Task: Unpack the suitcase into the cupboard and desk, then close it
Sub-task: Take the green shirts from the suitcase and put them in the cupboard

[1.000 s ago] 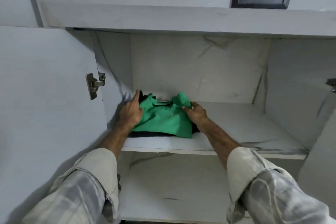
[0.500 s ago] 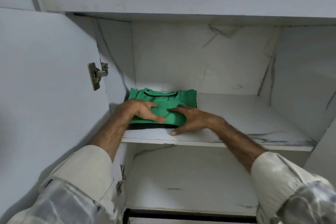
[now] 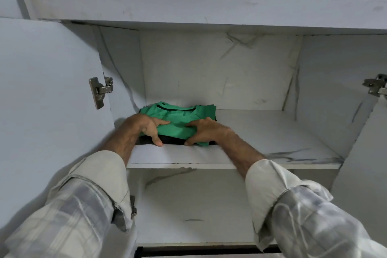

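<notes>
A folded green shirt lies on top of a dark folded garment at the left end of the cupboard's upper shelf. My left hand rests on the shirt's left front part, fingers stretched across the cloth and thumb down at the front of the pile. My right hand lies on the shirt's right front corner, its thumb also down at the pile's front edge. The suitcase is out of view.
The cupboard's left door stands open beside my left arm, with a metal hinge on it. A second hinge shows at the right edge. Bare white marbled board forms the lower shelf.
Both hands moved from the shirt's sides onto its top and front edge. The shirt now lies flatter and squarer on the dark garment.
</notes>
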